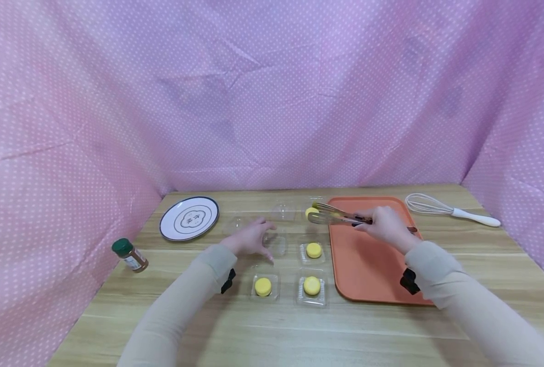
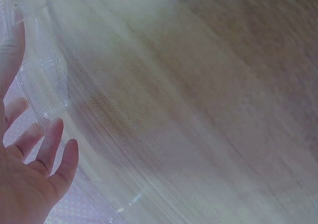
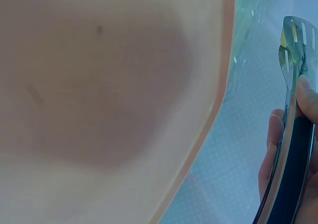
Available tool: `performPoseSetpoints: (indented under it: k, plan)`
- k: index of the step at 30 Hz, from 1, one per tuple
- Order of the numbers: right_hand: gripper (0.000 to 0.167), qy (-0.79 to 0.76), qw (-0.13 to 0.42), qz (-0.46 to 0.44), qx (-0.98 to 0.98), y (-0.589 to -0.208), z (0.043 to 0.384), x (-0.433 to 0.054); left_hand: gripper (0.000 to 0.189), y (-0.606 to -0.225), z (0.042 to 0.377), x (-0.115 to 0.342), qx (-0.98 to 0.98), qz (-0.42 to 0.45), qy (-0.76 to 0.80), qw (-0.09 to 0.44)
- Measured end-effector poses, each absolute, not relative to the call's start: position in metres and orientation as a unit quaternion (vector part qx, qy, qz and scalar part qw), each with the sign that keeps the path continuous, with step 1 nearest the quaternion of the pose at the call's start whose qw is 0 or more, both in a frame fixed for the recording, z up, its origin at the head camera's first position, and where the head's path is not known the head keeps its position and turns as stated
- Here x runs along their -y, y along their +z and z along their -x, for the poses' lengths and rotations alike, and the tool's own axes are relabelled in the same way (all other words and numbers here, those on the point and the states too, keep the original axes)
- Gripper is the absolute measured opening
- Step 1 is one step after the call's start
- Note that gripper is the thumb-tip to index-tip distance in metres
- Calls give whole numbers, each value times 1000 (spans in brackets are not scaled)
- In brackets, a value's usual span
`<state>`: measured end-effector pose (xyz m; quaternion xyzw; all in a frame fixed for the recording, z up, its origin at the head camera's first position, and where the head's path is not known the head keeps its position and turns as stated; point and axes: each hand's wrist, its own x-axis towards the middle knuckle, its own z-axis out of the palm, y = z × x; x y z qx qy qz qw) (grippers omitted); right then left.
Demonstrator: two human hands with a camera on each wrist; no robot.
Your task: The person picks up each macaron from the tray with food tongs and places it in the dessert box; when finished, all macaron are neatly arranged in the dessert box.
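Head view: right hand [image 1: 388, 228] grips tongs [image 1: 333, 215] pinching a yellow cake [image 1: 310, 212]; left hand [image 1: 250, 239], fingers spread, presses a clear tray [image 1: 278, 245].

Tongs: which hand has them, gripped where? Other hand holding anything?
The right hand grips the tongs by the dark handle end; their tips close on a yellow cake. The left hand rests on a clear plastic tray, gripping nothing.

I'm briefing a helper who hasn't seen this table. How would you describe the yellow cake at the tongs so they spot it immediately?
Start at the orange plastic tray on the wooden table. Just off its far left corner, metal tongs in the right hand close around a round yellow cake. The other three yellow cakes lie nearer, each untouched in a clear plastic case.
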<state>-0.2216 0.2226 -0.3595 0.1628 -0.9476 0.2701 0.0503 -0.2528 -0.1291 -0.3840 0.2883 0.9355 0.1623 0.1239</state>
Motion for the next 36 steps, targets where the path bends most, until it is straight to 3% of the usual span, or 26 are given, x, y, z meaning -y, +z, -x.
performPoseSetpoints:
  k: [36]
  plan:
    - [40, 257, 15, -251, 933, -369, 211, -150, 91, -387, 258, 129, -935, -271, 176, 145]
